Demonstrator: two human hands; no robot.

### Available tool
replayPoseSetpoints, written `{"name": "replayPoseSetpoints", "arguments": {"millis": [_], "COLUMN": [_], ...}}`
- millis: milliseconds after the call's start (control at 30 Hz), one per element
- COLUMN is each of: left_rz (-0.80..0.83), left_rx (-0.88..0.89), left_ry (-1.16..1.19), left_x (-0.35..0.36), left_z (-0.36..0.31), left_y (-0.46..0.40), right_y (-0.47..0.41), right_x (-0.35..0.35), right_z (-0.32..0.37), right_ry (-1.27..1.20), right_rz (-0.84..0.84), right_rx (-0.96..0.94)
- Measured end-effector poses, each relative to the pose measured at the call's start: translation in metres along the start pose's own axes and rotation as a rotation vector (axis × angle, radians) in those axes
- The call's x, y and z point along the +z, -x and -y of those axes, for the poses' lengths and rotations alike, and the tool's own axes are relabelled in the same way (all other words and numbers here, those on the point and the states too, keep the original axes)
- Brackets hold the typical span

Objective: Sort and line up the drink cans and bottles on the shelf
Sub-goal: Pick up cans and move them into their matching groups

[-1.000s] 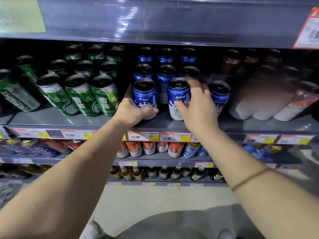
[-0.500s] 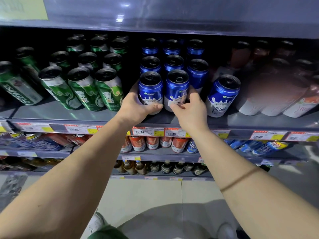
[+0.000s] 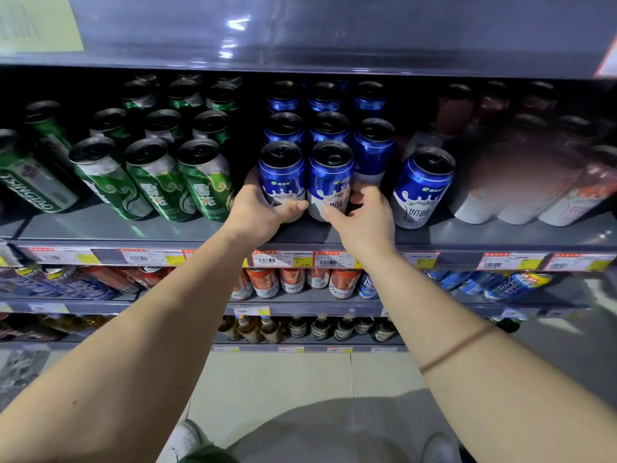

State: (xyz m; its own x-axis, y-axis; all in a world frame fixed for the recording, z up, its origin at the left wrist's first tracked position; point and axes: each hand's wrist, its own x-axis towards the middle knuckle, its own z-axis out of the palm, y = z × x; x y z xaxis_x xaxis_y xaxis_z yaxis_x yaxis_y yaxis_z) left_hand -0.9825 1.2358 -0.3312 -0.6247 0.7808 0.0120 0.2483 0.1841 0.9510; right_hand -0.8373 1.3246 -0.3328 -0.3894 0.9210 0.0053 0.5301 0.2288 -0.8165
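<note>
Head view: left hand (image 3: 258,212) wraps 1 blue can (image 3: 282,175), right hand (image 3: 362,222) pinches its neighbour (image 3: 330,178); best slide both forward level, labels outward.

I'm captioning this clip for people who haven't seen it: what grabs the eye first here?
Two bare hands at centre: the left hand wraps the front-left blue can, the right hand fingers the blue can beside it. One stray blue can stands apart to their right, out of line. Leaning green cans fill the shelf to the left.
</note>
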Motion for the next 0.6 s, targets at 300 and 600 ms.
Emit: {"name": "replayPoseSetpoints", "arguments": {"millis": [300, 600], "left_rz": [-0.002, -0.102], "left_rx": [0.001, -0.019], "left_ry": [-0.049, -0.091], "left_x": [-0.001, 0.004], "left_z": [0.007, 0.006], "left_y": [-0.001, 0.0], "right_y": [0.0, 0.041], "right_x": [0.006, -0.042], "right_z": [0.012, -0.037], "right_ry": [0.002, -0.051], "right_rz": [-0.021, -0.436], "right_rx": [0.083, 0.006]}}
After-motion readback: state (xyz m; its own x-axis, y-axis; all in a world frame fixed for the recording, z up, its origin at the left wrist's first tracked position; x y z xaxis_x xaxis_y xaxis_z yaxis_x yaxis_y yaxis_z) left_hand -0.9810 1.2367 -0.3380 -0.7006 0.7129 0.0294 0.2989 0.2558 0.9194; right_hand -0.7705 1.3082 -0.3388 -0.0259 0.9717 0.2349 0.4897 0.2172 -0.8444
